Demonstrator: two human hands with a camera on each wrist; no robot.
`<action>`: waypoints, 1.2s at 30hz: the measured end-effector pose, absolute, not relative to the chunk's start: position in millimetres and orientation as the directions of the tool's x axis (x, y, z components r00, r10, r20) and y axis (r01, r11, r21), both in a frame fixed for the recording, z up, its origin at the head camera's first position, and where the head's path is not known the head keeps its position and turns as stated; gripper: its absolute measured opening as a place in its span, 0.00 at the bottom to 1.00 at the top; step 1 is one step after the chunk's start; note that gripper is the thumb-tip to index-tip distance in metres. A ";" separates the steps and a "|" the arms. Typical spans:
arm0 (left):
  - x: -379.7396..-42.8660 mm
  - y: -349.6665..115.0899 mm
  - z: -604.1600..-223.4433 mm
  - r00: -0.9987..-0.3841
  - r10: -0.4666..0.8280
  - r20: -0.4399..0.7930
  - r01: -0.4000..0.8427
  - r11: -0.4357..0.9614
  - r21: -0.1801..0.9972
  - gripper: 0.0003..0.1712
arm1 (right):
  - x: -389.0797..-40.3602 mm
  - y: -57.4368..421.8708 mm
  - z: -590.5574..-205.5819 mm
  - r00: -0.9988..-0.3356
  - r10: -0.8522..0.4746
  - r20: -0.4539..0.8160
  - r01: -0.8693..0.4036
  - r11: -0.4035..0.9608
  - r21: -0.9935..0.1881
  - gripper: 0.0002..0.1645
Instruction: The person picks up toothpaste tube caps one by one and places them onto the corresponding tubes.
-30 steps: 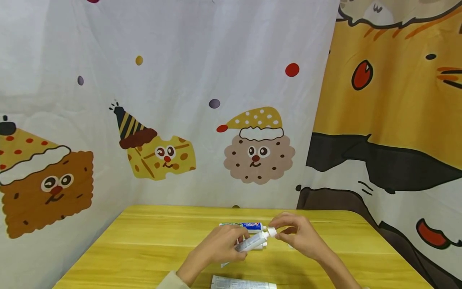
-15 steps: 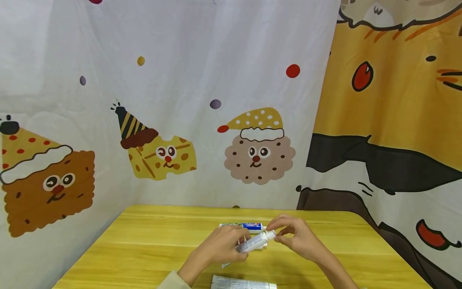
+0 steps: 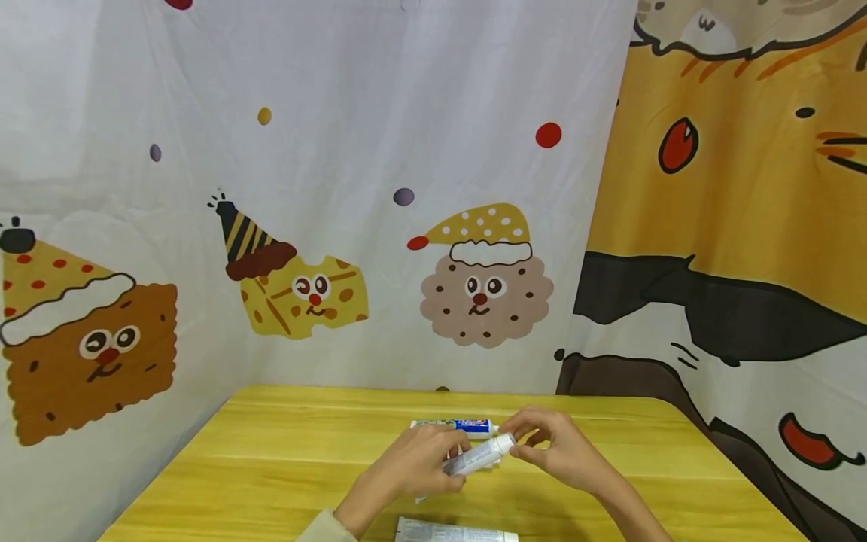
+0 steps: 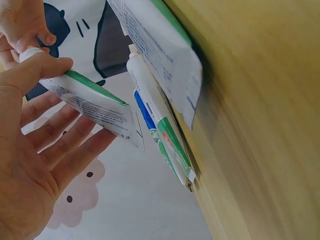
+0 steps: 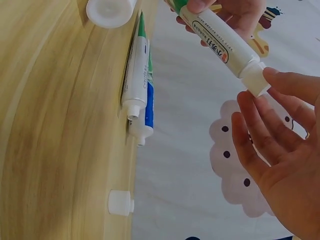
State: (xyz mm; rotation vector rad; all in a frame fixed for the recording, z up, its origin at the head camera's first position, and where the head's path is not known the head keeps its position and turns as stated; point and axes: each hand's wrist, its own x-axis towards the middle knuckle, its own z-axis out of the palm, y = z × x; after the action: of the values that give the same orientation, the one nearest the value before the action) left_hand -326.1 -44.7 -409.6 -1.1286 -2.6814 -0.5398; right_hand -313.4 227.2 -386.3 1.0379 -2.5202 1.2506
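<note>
My left hand [image 3: 420, 455] holds a white toothpaste tube with green trim [image 4: 90, 102] above the table, thumb on top and fingers beneath. Its mouth end slants up toward my right hand [image 3: 558, 452]. A white screw cap [image 5: 256, 82] sits over the tube's neck, in line with the body. Thumb and fingertips of the right hand pinch that cap from its side. In the head view the left fingers hide the middle of the tube.
On the yellow wooden table [image 3: 291, 436] lie a blue-ended toothpaste tube [image 3: 472, 427] and a white-green one [image 5: 135, 75], side by side with bare nozzles. Nearer the front edge lies another tube [image 3: 450, 531]. A loose white cap [image 5: 120, 202] stands on the right. A printed curtain [image 3: 379, 361] closes the back.
The right hand has brought the cap from a tilted position at the tube's mouth down into line over the neck. Its fingers have shifted slightly; the left hand stays nearly still.
</note>
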 end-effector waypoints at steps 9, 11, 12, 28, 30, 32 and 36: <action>-325.6 -45.3 -409.3 -0.693 0.652 0.308 0.719 0.654 0.235 0.15 | -311.3 225.1 -385.4 -0.801 -0.480 0.358 -0.588 0.516 -0.623 0.10; -325.3 -45.3 -409.3 -0.692 0.651 0.311 0.720 0.654 0.233 0.15 | -311.8 225.2 -385.7 -0.805 -0.477 0.353 -0.583 0.522 -0.622 0.10; -325.1 -45.3 -409.2 -0.691 0.652 0.312 0.721 0.653 0.232 0.15 | -311.9 225.2 -385.9 -0.806 -0.477 0.351 -0.581 0.523 -0.624 0.10; -324.1 -45.4 -410.0 -0.682 0.662 0.312 0.729 0.648 0.219 0.15 | -315.8 226.3 -391.8 -0.781 -0.500 0.375 -0.615 0.509 -0.602 0.09; -324.2 -45.3 -410.1 -0.681 0.662 0.313 0.730 0.647 0.222 0.15 | -316.5 226.4 -392.2 -0.780 -0.498 0.379 -0.618 0.517 -0.592 0.09; -324.4 -45.2 -410.1 -0.681 0.662 0.312 0.730 0.646 0.223 0.15 | -316.9 226.5 -392.2 -0.783 -0.494 0.377 -0.615 0.527 -0.587 0.10; -324.9 -45.0 -410.0 -0.681 0.662 0.312 0.730 0.644 0.227 0.15 | -316.4 226.0 -391.2 -0.803 -0.471 0.365 -0.591 0.549 -0.591 0.10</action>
State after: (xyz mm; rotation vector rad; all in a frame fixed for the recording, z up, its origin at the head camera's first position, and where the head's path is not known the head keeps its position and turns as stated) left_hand -324.9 -45.0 -410.0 -1.1416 -2.6627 -0.4995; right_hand -316.4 226.0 -391.2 0.9054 -2.6176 1.0914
